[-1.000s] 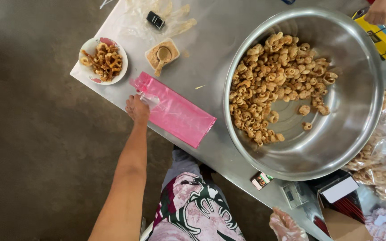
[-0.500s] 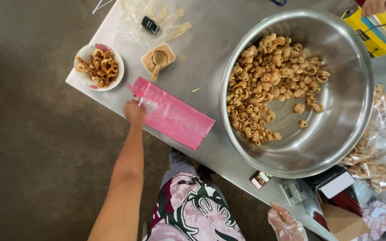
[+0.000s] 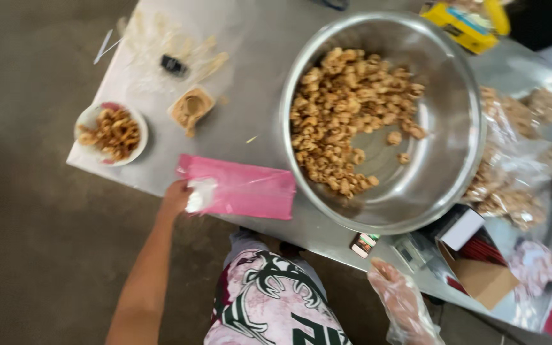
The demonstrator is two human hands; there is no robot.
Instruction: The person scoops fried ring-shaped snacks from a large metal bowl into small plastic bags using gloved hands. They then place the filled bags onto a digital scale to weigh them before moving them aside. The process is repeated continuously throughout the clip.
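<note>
Pink bags point(image 3: 244, 190), one flat stack, lie at the worktop point(image 3: 250, 108) edge beside one steel bowl point(image 3: 455, 128) of fried snacks. My left hand point(image 3: 177, 197) has its grip pinched on the stack's near end. My right hand point(image 3: 400, 300), in a clear glove, hangs below the worktop, grip loosely spread, holding nothing.

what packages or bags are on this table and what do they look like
pink bag stack: flat, rectangular, near table edge, left hand on its end.
yellow box: far right corner, blue markings.
clear snack bags: right of metal bowl, filled, brown.
cardboard box: brown, open, near right.
</note>
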